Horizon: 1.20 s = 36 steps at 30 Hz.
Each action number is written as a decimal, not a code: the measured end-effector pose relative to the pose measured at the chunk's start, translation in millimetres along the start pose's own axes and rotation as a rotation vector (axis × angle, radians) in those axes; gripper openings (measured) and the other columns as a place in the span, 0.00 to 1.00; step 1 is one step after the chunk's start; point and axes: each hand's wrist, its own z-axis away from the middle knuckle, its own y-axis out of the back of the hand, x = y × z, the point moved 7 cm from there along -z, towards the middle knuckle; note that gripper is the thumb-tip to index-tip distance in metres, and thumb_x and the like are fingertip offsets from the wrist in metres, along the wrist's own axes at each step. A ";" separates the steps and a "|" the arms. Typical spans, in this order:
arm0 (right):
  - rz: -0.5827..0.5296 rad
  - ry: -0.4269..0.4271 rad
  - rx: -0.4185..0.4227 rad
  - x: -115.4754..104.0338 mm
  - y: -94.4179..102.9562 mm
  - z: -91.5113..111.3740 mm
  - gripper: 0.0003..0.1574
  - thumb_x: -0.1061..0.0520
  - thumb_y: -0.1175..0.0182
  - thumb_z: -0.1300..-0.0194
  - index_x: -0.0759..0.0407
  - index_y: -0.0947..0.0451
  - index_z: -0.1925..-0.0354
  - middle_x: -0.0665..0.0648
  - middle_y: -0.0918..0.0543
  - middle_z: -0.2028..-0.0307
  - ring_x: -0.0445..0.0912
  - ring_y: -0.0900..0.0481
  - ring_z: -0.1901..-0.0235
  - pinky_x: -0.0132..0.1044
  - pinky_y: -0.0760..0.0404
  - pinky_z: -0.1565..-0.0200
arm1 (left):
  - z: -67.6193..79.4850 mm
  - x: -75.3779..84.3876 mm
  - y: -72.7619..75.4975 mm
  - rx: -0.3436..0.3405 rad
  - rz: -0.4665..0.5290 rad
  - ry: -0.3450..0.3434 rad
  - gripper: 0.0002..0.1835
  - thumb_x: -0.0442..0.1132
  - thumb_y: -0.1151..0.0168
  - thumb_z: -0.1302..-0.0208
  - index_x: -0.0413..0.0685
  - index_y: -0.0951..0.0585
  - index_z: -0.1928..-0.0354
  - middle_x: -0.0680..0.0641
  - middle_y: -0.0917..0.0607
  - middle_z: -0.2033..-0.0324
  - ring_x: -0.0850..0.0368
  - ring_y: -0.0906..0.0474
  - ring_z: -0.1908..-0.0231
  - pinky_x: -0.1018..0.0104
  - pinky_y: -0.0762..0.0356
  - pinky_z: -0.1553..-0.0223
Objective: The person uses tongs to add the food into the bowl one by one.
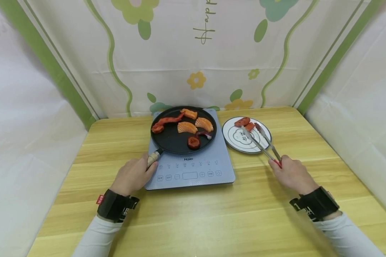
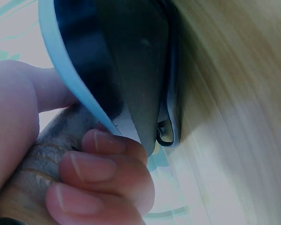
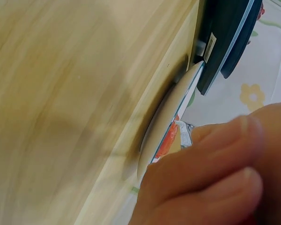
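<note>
My left hand (image 1: pixel 132 174) grips the wooden handle (image 1: pixel 153 157) of a black frying pan (image 1: pixel 172 144); the left wrist view shows the fingers curled round it. In the pan lie several food pieces: orange salmon slices (image 1: pixel 187 127), a long red piece (image 1: pixel 170 120), a round dark red piece (image 1: pixel 193 142) and a small purple tentacle-like piece (image 1: pixel 204 134). My right hand (image 1: pixel 294 175) holds metal tongs (image 1: pixel 266 150). Their tips are spread over a white plate (image 1: pixel 241 145), close to two red food pieces (image 1: pixel 242 121); whether they touch is unclear.
The pan sits on a light blue induction cooker (image 1: pixel 193 182) with a button panel at its front. Right of the cooker, the plate stands on the wooden table (image 1: pixel 193 221). A flower-patterned cloth (image 1: pixel 196 60) hangs behind, and white cloth walls (image 1: pixel 357 89) flank the table.
</note>
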 end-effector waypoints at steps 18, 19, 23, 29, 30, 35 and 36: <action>-0.030 -0.006 -0.035 4.2 -4.3 -10.7 0.35 0.32 0.63 0.27 0.62 0.36 0.70 0.56 0.34 0.80 0.48 0.34 0.83 0.41 0.36 0.81 | -1.1 -0.2 -2.2 -0.013 -0.002 0.006 0.35 0.56 0.54 0.29 0.33 0.39 0.35 0.46 0.27 0.73 0.53 0.30 0.74 0.61 0.35 0.76; -0.029 -0.006 -0.039 4.4 -4.3 -11.1 0.35 0.32 0.63 0.27 0.62 0.37 0.70 0.56 0.34 0.80 0.48 0.34 0.83 0.41 0.36 0.81 | -1.2 0.0 -2.5 -0.015 -0.001 0.005 0.35 0.56 0.54 0.29 0.33 0.39 0.35 0.46 0.27 0.73 0.53 0.30 0.74 0.61 0.35 0.76; -0.028 -0.010 -0.056 3.9 -2.6 -13.7 0.35 0.33 0.64 0.27 0.62 0.37 0.70 0.56 0.34 0.80 0.48 0.34 0.83 0.41 0.36 0.81 | -1.3 0.7 -2.7 -0.016 0.000 0.006 0.35 0.56 0.54 0.29 0.33 0.40 0.34 0.46 0.27 0.72 0.53 0.30 0.73 0.61 0.35 0.75; -0.018 -0.021 -0.096 2.8 -0.7 -20.2 0.39 0.29 0.66 0.29 0.62 0.35 0.69 0.56 0.32 0.80 0.48 0.33 0.83 0.41 0.35 0.80 | -0.7 1.1 -1.7 -0.016 0.005 0.006 0.35 0.56 0.54 0.29 0.33 0.39 0.34 0.47 0.27 0.73 0.53 0.30 0.73 0.61 0.35 0.75; -0.013 -0.019 -0.099 2.5 -0.4 -21.4 0.39 0.28 0.67 0.29 0.62 0.35 0.70 0.57 0.32 0.80 0.49 0.32 0.82 0.41 0.35 0.80 | -0.7 0.9 -1.7 -0.017 0.005 0.008 0.34 0.56 0.54 0.29 0.34 0.39 0.34 0.47 0.27 0.73 0.53 0.30 0.73 0.61 0.35 0.75; 0.016 0.000 -0.111 -0.2 0.4 -26.5 0.39 0.28 0.68 0.29 0.60 0.35 0.72 0.56 0.31 0.80 0.49 0.31 0.82 0.41 0.34 0.80 | -0.2 0.3 -1.9 -0.018 -0.001 0.013 0.35 0.56 0.54 0.29 0.34 0.39 0.34 0.46 0.27 0.71 0.53 0.30 0.72 0.61 0.35 0.74; 0.017 0.000 -0.117 -0.6 0.1 -27.2 0.39 0.28 0.68 0.29 0.60 0.35 0.72 0.56 0.31 0.80 0.49 0.31 0.82 0.41 0.33 0.80 | -0.2 0.1 -2.0 -0.019 -0.003 0.014 0.35 0.56 0.53 0.29 0.34 0.39 0.34 0.46 0.27 0.71 0.53 0.30 0.72 0.61 0.34 0.74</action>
